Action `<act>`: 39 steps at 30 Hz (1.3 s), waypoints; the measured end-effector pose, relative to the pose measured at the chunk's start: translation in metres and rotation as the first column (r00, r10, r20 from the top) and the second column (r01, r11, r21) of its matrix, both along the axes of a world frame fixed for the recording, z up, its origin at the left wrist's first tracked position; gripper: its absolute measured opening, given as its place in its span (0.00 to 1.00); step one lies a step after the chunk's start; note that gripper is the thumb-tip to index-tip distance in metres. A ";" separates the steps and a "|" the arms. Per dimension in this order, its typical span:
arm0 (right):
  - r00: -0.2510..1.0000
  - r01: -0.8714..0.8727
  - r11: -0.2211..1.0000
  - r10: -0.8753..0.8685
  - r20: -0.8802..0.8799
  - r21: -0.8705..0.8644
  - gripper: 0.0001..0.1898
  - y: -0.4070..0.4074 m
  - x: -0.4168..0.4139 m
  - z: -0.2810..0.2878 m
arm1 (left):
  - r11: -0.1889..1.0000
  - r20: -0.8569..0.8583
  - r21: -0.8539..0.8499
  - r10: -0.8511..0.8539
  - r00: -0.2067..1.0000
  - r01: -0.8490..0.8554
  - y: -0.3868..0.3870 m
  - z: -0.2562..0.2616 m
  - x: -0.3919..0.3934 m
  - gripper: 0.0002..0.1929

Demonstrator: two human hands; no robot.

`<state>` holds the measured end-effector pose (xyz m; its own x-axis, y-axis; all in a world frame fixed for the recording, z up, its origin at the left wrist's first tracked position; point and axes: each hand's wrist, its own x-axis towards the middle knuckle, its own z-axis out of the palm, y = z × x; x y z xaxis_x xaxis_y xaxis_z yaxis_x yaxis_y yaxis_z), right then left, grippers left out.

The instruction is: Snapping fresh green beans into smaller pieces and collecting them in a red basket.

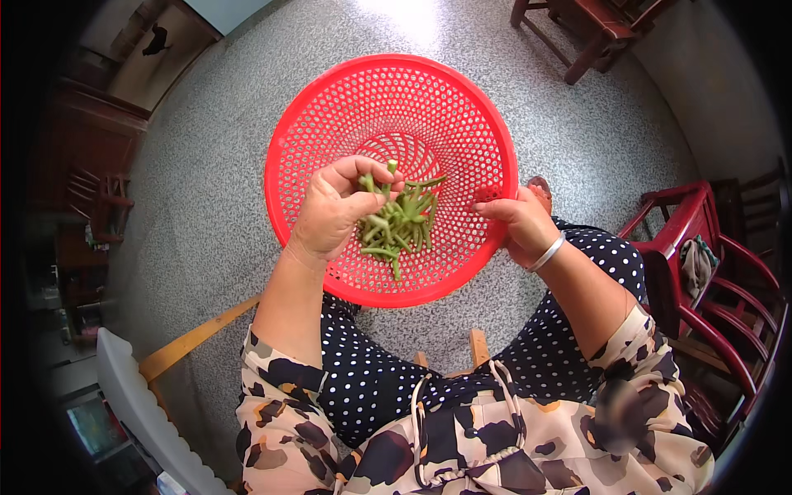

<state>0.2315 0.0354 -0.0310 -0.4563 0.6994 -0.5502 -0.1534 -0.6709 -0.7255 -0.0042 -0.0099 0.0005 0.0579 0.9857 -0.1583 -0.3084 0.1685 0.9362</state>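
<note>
A round red plastic basket with a perforated wall is held in front of me, above the floor. Cut lengths of green stem vegetable lie heaped in its lower middle part. My left hand is over the basket, thumb and fingers pinching a few green pieces above the heap. On the other side, my right hand grips the basket's rim, the thumb inside and the fingers mostly hidden beneath. A light bangle circles that wrist.
A red wooden chair with a cloth on it stands to my right. Another wooden seat is at the top right. On the left are a pale scalloped-edged panel and a wooden bar. Speckled flooring surrounds the basket.
</note>
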 end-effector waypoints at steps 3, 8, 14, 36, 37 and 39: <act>1.000 0.013 0.999 -0.013 -0.005 0.035 0.12 0.001 0.000 -0.005 | 0.997 0.015 0.024 -0.067 0.998 0.067 -0.002 -0.002 -0.003 0.14; 1.000 0.008 1.000 -0.008 -0.002 0.023 0.12 0.001 -0.002 -0.004 | 0.987 -0.205 0.099 -0.104 0.973 0.126 -0.003 -0.003 -0.010 0.16; 1.000 0.026 1.000 -0.026 0.007 0.005 0.12 0.002 0.000 -0.001 | 0.895 -0.957 -0.131 -0.226 0.182 0.426 -0.012 -0.025 -0.004 0.46; 0.999 0.047 0.999 -0.047 -0.023 0.015 0.13 0.004 0.004 0.003 | 0.959 0.019 -0.282 -0.016 1.000 0.021 0.003 -0.006 0.003 0.18; 0.999 0.037 0.999 -0.037 -0.026 0.020 0.13 0.004 0.003 0.003 | 0.959 0.017 -0.283 -0.010 1.000 0.015 0.001 -0.005 0.001 0.18; 0.999 0.025 0.999 -0.024 -0.028 0.025 0.13 0.003 0.002 0.001 | 0.965 0.100 -0.256 -0.026 0.995 0.051 0.000 -0.006 -0.002 0.21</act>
<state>0.2335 0.0386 -0.0295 -0.4535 0.7238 -0.5200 -0.1896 -0.6484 -0.7373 -0.0065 -0.0099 -0.0060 0.1222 0.9088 -0.3989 -0.3824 0.4140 0.8261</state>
